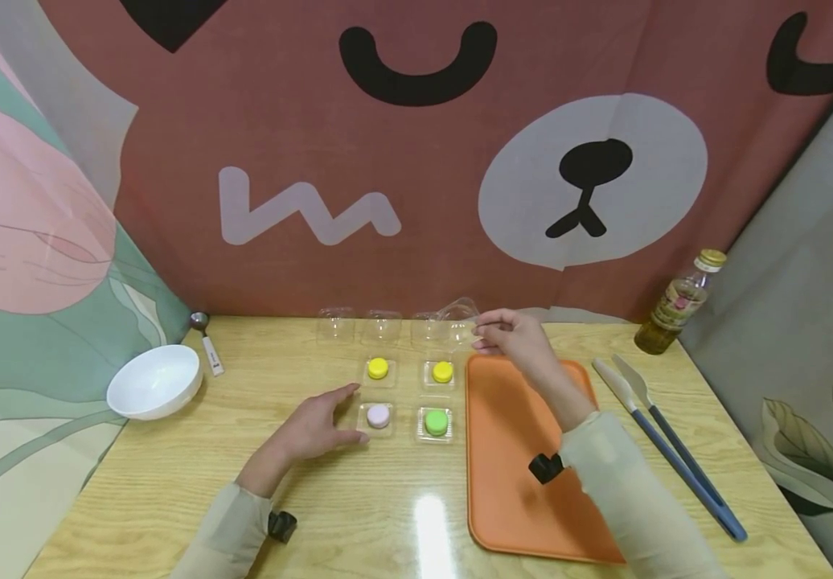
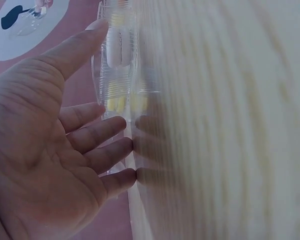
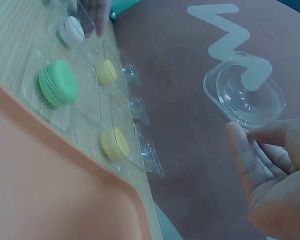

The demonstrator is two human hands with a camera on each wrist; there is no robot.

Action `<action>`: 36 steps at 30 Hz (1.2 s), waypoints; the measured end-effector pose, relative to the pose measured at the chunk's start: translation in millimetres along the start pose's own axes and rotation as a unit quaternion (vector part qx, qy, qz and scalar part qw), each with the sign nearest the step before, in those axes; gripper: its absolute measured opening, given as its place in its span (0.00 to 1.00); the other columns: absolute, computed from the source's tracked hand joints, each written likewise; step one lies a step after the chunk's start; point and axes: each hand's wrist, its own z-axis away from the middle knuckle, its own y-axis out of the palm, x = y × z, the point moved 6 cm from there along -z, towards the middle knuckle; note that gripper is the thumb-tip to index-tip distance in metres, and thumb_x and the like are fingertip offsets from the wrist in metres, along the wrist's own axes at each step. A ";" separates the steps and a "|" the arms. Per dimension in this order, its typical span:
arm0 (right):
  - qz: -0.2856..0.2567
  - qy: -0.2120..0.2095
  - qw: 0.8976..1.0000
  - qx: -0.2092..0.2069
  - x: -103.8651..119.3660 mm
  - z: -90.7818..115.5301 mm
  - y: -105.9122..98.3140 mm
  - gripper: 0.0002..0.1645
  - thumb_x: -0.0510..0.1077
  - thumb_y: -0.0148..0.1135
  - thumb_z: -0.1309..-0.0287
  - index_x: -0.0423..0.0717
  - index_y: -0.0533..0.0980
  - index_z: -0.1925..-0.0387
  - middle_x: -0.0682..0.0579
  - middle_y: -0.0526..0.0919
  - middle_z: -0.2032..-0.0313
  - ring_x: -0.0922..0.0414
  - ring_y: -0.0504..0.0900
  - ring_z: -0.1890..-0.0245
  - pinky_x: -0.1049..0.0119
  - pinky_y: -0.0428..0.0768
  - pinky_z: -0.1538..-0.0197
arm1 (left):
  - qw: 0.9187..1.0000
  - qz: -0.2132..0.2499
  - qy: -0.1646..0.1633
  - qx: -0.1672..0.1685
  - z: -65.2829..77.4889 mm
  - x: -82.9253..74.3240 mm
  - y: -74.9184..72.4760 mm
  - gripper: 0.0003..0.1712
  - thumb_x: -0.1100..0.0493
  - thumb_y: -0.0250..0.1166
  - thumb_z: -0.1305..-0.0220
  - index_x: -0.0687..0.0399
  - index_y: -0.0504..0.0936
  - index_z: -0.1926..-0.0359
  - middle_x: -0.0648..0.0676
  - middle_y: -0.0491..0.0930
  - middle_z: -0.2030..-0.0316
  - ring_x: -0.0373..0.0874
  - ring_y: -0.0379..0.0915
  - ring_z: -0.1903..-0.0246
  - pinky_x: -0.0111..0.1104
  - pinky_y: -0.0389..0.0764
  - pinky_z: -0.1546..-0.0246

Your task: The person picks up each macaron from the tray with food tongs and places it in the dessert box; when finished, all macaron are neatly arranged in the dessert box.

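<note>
My right hand [image 1: 514, 338] pinches the edge of a clear plastic lid [image 3: 247, 92] between thumb and fingertips, raised at the back of the table. With fingers spread, my left hand [image 1: 311, 430] is around the left side of a clear plastic base holding a lilac macaron [image 1: 378, 416]; whether it touches that base I cannot tell. A green macaron [image 1: 436, 422] sits in its own clear base to the right. Behind these two are a left yellow macaron [image 1: 377, 368] and a right yellow macaron [image 1: 442, 371], each in a clear base.
Several clear domed lids [image 1: 382, 326] stand along the table's back edge. An orange tray [image 1: 518, 515] lies right of the macarons. Farther right are blue-handled tongs [image 1: 677, 450] and an oil bottle [image 1: 673, 310]. A white bowl [image 1: 156, 382] and a measuring spoon [image 1: 208, 346] are at left.
</note>
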 end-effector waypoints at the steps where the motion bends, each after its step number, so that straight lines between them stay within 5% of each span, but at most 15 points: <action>1: 0.000 -0.002 1.000 0.002 0.7 0.7 1.2 0.20 0.38 0.58 0.29 0.29 0.74 0.42 0.38 0.84 0.52 0.56 0.89 0.63 0.62 0.89 0.55 | 1.000 0.002 0.002 0.000 0.6 0.4 0.0 0.54 0.42 0.78 0.47 0.55 0.65 0.25 0.61 0.71 0.30 0.60 0.67 0.30 0.52 0.68 0.29; 5: 0.001 -0.020 1.000 0.007 4.1 2.7 5.7 0.18 0.37 0.58 0.29 0.29 0.75 0.43 0.29 0.81 0.48 0.57 0.89 0.63 0.58 0.89 0.53 | 1.000 0.007 0.013 -0.018 7.8 -0.4 -5.4 0.50 0.39 0.74 0.42 0.54 0.66 0.25 0.60 0.73 0.31 0.58 0.70 0.31 0.52 0.70 0.30; 8: 0.003 -0.039 0.999 0.007 7.0 4.6 9.0 0.16 0.36 0.59 0.30 0.30 0.77 0.46 0.32 0.83 0.51 0.53 0.89 0.61 0.59 0.89 0.54 | 0.999 0.011 0.027 -0.046 13.9 -6.7 -13.4 0.43 0.40 0.70 0.36 0.53 0.68 0.26 0.59 0.77 0.35 0.56 0.76 0.37 0.53 0.77 0.36; 17: 0.038 -0.100 0.993 0.040 17.6 14.0 34.4 0.12 0.36 0.61 0.32 0.33 0.79 0.51 0.32 0.85 0.53 0.44 0.88 0.57 0.62 0.89 0.56 | 0.985 0.088 0.098 -0.111 17.4 -52.6 -37.0 0.32 0.43 0.64 0.29 0.49 0.73 0.30 0.54 0.84 0.46 0.50 0.82 0.45 0.44 0.82 0.41; 21: 0.059 -0.128 0.989 0.050 20.7 20.8 50.2 0.08 0.36 0.63 0.32 0.37 0.81 0.54 0.34 0.86 0.53 0.43 0.89 0.57 0.59 0.89 0.55 | 0.982 0.158 0.083 -0.066 10.5 -70.4 -35.0 0.36 0.42 0.63 0.29 0.44 0.67 0.26 0.55 0.81 0.39 0.53 0.79 0.40 0.45 0.80 0.38; 26: 0.065 -0.156 0.984 0.058 20.6 26.2 68.1 0.06 0.34 0.63 0.34 0.40 0.82 0.56 0.34 0.87 0.55 0.53 0.90 0.61 0.60 0.89 0.56 | 0.967 0.246 0.063 -0.012 0.9 -79.5 -25.5 0.39 0.46 0.63 0.28 0.45 0.60 0.22 0.58 0.75 0.33 0.55 0.75 0.36 0.46 0.77 0.35; 36: 0.065 -0.191 0.978 0.062 23.1 32.5 81.5 0.06 0.36 0.63 0.33 0.40 0.83 0.57 0.43 0.89 0.58 0.44 0.90 0.59 0.63 0.89 0.58 | 0.936 0.339 0.074 0.061 0.7 -83.0 -15.5 0.38 0.50 0.62 0.27 0.51 0.60 0.22 0.62 0.73 0.32 0.59 0.71 0.33 0.48 0.76 0.34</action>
